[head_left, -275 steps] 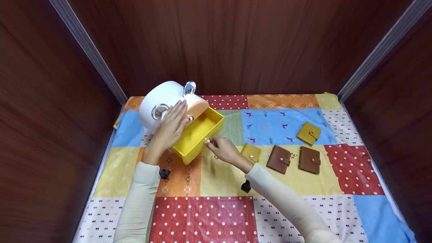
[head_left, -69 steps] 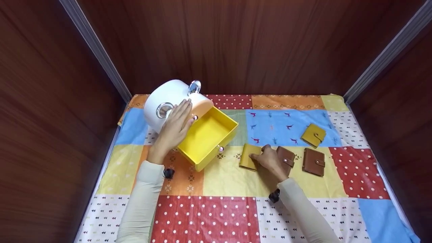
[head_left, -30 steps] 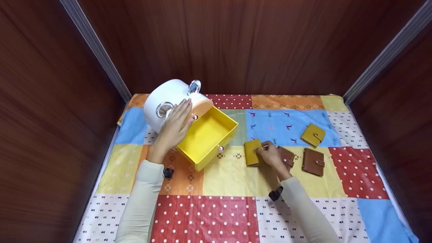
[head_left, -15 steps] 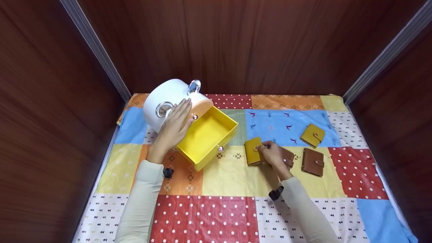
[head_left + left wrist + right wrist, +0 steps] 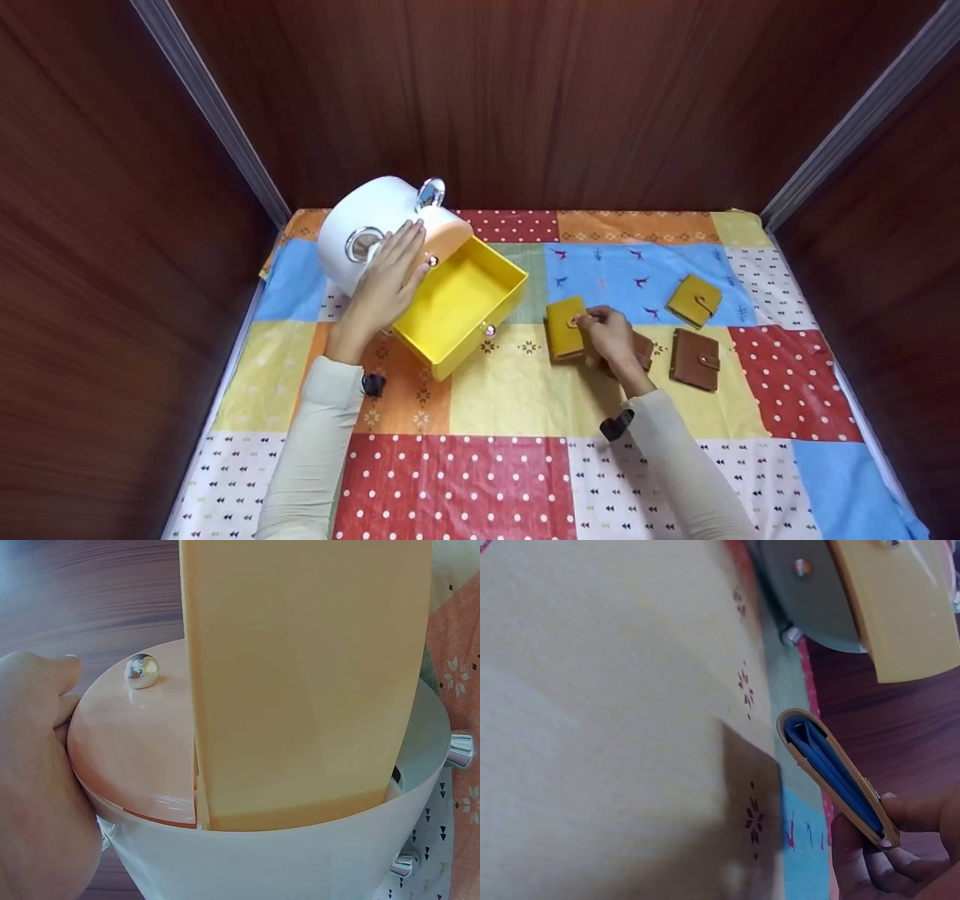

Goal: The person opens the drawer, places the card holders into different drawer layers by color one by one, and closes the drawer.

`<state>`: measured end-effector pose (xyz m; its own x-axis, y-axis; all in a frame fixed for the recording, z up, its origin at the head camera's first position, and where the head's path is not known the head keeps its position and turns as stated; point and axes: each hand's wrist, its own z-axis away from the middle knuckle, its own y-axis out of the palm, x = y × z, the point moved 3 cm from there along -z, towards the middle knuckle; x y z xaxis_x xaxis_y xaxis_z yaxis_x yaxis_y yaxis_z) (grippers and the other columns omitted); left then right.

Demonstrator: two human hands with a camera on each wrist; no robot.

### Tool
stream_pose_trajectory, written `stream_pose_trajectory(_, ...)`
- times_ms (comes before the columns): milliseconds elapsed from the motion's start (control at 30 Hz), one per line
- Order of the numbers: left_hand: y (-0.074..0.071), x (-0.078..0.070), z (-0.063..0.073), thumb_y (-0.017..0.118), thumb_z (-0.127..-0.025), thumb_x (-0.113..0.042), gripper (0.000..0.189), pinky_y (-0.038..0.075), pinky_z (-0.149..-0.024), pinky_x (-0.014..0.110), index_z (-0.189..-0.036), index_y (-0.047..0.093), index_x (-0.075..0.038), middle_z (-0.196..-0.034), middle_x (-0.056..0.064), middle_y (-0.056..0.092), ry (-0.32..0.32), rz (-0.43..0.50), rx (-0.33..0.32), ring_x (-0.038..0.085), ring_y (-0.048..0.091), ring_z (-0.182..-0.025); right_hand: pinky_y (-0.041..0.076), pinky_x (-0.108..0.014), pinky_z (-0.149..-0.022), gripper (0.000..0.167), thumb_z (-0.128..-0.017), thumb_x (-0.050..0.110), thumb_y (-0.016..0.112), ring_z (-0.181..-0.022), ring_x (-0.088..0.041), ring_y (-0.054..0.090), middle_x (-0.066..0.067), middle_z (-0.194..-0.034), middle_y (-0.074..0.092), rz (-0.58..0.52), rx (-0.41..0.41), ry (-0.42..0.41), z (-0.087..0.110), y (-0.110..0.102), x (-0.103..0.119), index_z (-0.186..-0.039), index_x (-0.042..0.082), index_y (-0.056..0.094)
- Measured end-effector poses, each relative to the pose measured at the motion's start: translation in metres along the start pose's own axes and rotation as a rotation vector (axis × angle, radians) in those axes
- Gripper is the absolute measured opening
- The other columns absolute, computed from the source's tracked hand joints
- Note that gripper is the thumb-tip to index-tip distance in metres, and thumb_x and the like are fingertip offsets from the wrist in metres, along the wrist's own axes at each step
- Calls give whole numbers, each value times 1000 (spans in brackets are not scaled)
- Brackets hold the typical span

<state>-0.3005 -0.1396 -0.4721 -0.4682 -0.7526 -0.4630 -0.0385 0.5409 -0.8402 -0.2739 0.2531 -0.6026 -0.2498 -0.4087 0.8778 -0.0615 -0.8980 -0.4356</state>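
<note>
My left hand (image 5: 386, 281) lies with extended fingers on the white rounded drawer box (image 5: 352, 206), beside its peach front panel (image 5: 135, 742). The box's yellow drawer (image 5: 480, 289) sticks well out, with a shiny knob (image 5: 490, 330) on its front and nothing inside. Thumb and fingers of my right hand (image 5: 613, 337) pinch a small yellow snap wallet (image 5: 564, 326) by its strap edge. The right wrist view has the wallet end-on, with blue inner sleeves (image 5: 829, 765) between its covers, raised over the cloth. A brown wallet (image 5: 643, 349) is partly hidden behind that hand.
A second brown wallet (image 5: 695, 360) and another yellow wallet (image 5: 694, 300) lie farther right on the patchwork cloth (image 5: 510, 397). Silver round ears (image 5: 431, 193) project from the box. Dark wood panels (image 5: 495, 105) enclose the back and sides.
Over the span, the drawer has come farther out and my right hand has gone from its knob to the yellow wallet, lifting it and shifting it slightly away from me. My left hand stays put.
</note>
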Motion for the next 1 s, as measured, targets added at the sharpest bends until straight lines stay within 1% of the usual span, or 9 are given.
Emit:
stream_pose_trajectory(100,0,0,0,46,-115,-30,60,7,-140,43,-169,28,-10,-178,4,25,2,-7,-1,24,17,-168,57,-43,-101,42,-107,24,60,-116,-35,67,-25,-133,68,-12,-15,1,-1,-1,2,-139,-3,64)
stream_pose_trajectory(167,1,1,0,46,-115,-30,60,6,-140,43,-169,27,-10,-178,4,24,0,-9,2,24,17,-168,57,-45,-103,42,-107,23,59,-117,-35,66,-26,-135,68,-18,-20,-1,-1,-2,4,-139,-3,64)
stream_pose_trajectory(267,1,1,0,45,-116,-30,60,5,-140,42,-169,26,-11,-179,3,23,-5,-9,8,24,16,-168,56,-44,-102,41,-108,22,58,-116,-33,65,-25,-136,68,-28,-20,-7,-1,-4,6,-139,-4,64)
stream_pose_trajectory(400,0,1,0,45,-116,-32,60,5,-140,42,-170,26,-12,-179,2,22,-2,-9,8,23,15,-168,55,-41,-99,41,-108,21,58,-114,-33,64,-25,-136,68,-33,-21,-10,-1,-7,9,-139,-4,64)
stream_pose_trajectory(467,0,1,-1,45,-116,-32,60,5,-140,42,-169,26,-12,-179,2,22,-2,-9,8,23,15,-168,55,-37,-97,40,-107,21,59,-112,-32,65,-25,-132,70,-23,-37,-13,-2,-8,12,-137,-4,66)
stream_pose_trajectory(600,0,0,-1,44,-116,-32,60,5,-139,42,-169,26,-12,-179,3,22,-2,-8,5,24,16,-168,53,-27,-87,38,-105,21,63,-105,-28,65,-23,-123,72,-5,-77,-22,-4,-10,19,-132,-5,69)
stream_pose_trajectory(700,0,0,-1,45,-116,-31,60,5,-139,42,-169,26,-12,-179,3,23,0,-3,1,23,16,-168,52,-22,-80,38,-104,21,65,-100,-26,65,-23,-120,73,-17,-91,-25,-4,-11,23,-131,-5,69)
stream_pose_trajectory(867,-1,-1,0,45,-116,-32,60,5,-139,41,-169,27,-13,-179,1,23,-5,6,2,22,15,-168,53,-19,-78,38,-103,20,65,-99,-24,66,-22,-119,72,-42,-96,-23,-2,-13,30,-131,-6,68)
stream_pose_trajectory(1000,-1,-1,0,45,-116,-32,60,5,-140,42,-170,27,-12,-179,2,23,0,-2,3,23,16,-168,53,-17,-77,37,-102,18,66,-94,-18,66,-22,-118,73,-63,-102,-31,-2,-14,35,-130,-7,68)
